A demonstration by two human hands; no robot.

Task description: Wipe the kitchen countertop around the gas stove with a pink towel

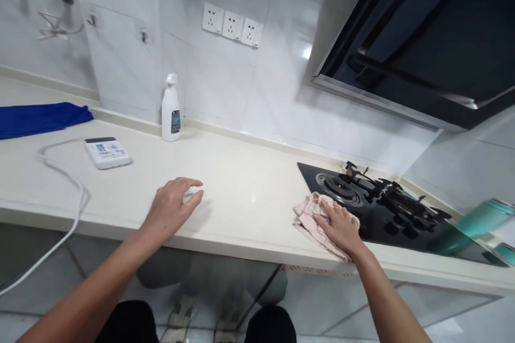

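My right hand [340, 228] lies flat with its fingers spread on a crumpled pink cloth [308, 220]. The cloth rests at the left edge of a black glass gas hob [386, 225] set into the white countertop [249, 193]. My left hand [173, 206] rests on the bare countertop near its front edge, fingers loosely curved and apart, holding nothing. A white spray bottle [171, 110] stands upright against the tiled wall, behind and above my left hand.
A white flat device [108, 152] with a white cable [60, 171] lies at the left, a blue cloth [40, 118] beyond it. A dark range hood [422, 43] hangs over the hob. A teal bottle [478, 225] lies at the far right. Wall sockets [232, 25] sit above the counter.
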